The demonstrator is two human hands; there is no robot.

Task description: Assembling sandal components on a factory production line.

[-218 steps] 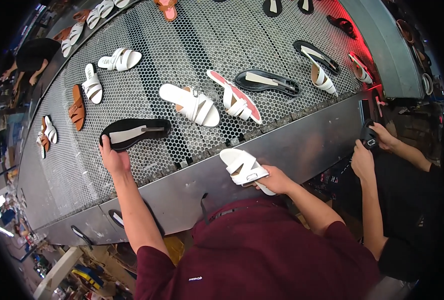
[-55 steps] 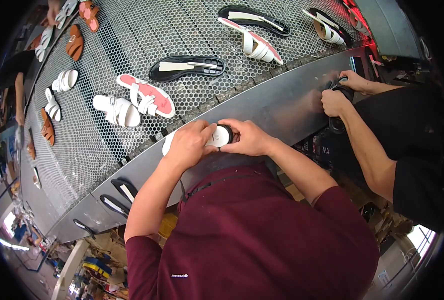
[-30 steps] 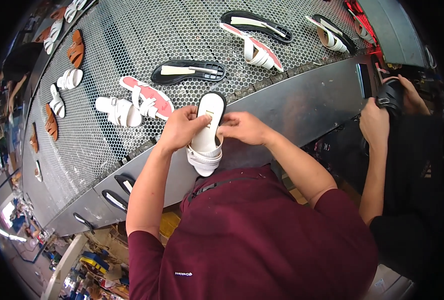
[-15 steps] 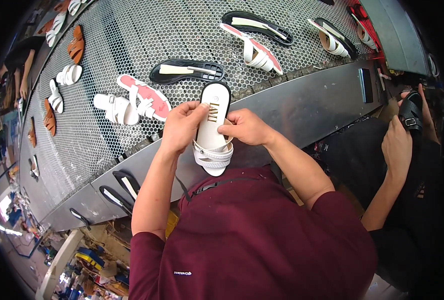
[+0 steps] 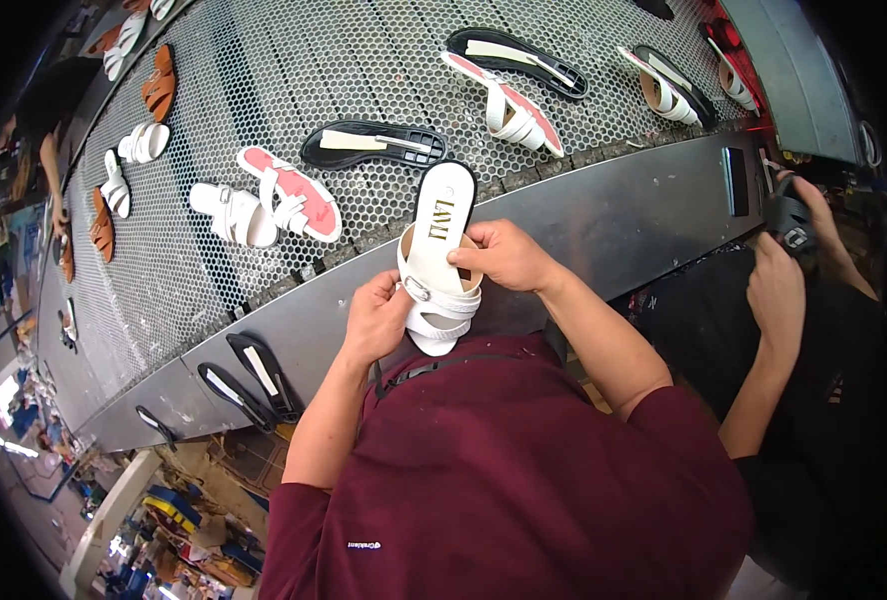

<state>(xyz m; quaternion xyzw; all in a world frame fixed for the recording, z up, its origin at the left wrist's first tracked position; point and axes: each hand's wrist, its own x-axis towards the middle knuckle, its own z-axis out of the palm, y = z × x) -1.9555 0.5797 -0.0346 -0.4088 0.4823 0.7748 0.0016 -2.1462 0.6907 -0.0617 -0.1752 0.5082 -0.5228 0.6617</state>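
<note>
A white sandal (image 5: 434,205) with a black outer sole and a buckled strap is held in front of my waist, its heel pointing away from me. My left hand (image 5: 377,318) is closed on the left edge of its straps, near the buckle. My right hand (image 5: 512,256) grips the right side, thumb pressed on the insole and the other fingers out of sight underneath. Just beyond the heel, a black outsole (image 5: 372,144) with a pale strip lies on the mesh. To its left are a white sandal (image 5: 234,215) and a white upper with a pink underside (image 5: 292,193).
The metal mesh conveyor (image 5: 364,60) carries more white and brown sandals. Black soles (image 5: 266,376) lean on its steel edge (image 5: 604,205). At the right, a co-worker's hands (image 5: 779,290) hold a black sandal (image 5: 792,218); a metal housing (image 5: 799,75) stands behind.
My left hand has slid from the insole down to the strap by the buckle. The sandal has tilted slightly, heel to the right. My right hand keeps its hold.
</note>
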